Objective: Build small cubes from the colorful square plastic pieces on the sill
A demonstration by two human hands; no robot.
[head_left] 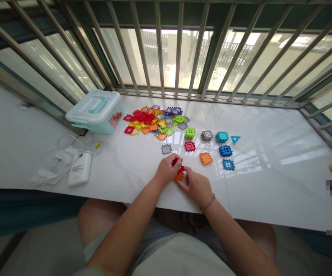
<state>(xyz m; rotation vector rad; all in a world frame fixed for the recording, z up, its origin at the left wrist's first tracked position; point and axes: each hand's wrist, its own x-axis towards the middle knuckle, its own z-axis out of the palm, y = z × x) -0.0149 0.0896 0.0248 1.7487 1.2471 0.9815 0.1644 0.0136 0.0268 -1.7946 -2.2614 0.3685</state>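
Observation:
Near the table's front edge, my left hand and my right hand meet, fingers closed. Between them are a red interlocking building tile and an orange interlocking building tile. My left fingers grip the red one and partly cover it. Thumb and fingers of my right hand pinch at the orange one's side. Whether the two tiles are joined cannot be made out. Just beyond my hands lie a grey tile, a red window tile and an orange stack.
A mixed heap of tiles lies at the back, beside a lidded pale-teal box. Green, grey, teal and blue stacks stand to the right. A white power bank with cables is at left. Metal bars border the back.

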